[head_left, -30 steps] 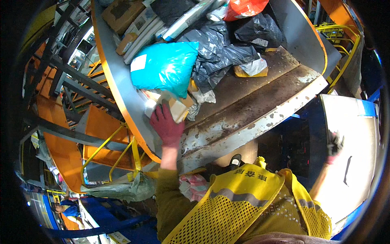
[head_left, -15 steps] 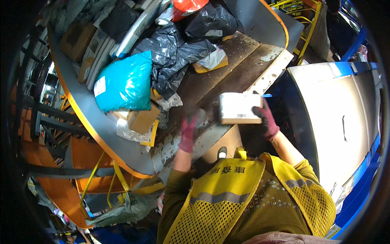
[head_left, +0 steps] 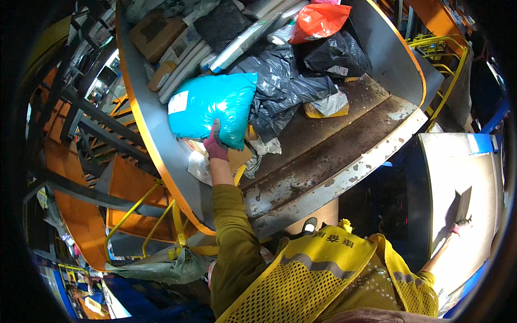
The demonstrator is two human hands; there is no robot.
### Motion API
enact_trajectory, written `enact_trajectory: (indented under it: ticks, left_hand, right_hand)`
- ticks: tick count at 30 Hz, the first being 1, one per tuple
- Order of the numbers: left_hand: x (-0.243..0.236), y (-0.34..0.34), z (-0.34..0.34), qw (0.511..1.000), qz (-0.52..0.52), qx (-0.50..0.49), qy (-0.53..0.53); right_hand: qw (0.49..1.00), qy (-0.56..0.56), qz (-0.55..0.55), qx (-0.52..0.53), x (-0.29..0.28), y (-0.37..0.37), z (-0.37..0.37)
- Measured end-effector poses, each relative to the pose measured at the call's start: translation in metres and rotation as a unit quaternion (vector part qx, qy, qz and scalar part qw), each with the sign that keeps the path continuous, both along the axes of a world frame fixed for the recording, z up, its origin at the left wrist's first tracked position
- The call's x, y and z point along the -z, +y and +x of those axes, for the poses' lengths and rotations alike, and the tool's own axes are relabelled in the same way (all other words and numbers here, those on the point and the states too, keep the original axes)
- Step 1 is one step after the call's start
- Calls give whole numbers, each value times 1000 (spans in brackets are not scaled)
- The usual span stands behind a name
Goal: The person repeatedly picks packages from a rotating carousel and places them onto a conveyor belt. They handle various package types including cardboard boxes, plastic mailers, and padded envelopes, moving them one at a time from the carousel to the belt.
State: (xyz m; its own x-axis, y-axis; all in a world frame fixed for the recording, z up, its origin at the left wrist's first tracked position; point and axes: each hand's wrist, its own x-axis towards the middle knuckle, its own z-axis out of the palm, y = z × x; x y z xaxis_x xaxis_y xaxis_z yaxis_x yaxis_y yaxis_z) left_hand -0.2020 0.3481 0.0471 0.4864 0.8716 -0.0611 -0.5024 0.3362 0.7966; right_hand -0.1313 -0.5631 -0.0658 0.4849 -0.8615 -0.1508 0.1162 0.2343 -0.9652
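Note:
My left hand [head_left: 215,144], in a dark red glove with dark fingertips, reaches over the sloped bin. Its visible fingers lie stretched against the near edge of a shiny teal mailer bag [head_left: 215,105] with a white label. Far to the right, my right hand [head_left: 459,226] is over a bright white surface [head_left: 444,156]. Just beyond its fingertips, at least touching them, a small box [head_left: 462,203] shows as a grey-brown side with a dark shadow beside it. Glare washes out that area, so whether those fingers grip the box is unclear.
Black plastic parcels [head_left: 277,72], an orange-red bag [head_left: 320,22], a brown carton [head_left: 156,35] and flat packages fill the grey bin [head_left: 137,118] with its orange rim. A worn metal ledge [head_left: 344,185] edges its near side. Yellow metal rails [head_left: 132,212] stand at the left.
My right hand has carried the small box from the ledge to the white surface at the right. My left hand has moved up and onto the teal bag. The view has shifted too.

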Motion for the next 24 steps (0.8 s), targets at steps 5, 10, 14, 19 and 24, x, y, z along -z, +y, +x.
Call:
enact_trajectory:
  ticks: [5,10,14,19,24]
  left_hand:
    - [-22,-57,-4,994,99,-33,-36]
    - [-12,-204,-46,996,69,46,-13]
    - [9,-278,-97,947,64,299,93]
    - [15,-289,-102,862,160,461,138]
    - [18,-272,-72,821,154,526,161]
  right_hand:
    - [990,38,-133,20,2,-4,32]
    - [892,-85,-333,-292,-53,147,77]
    - [673,23,250,-695,-79,299,47]
    - [627,30,11,-778,-85,348,-6]
    - [640,12,225,-735,-72,341,-47]
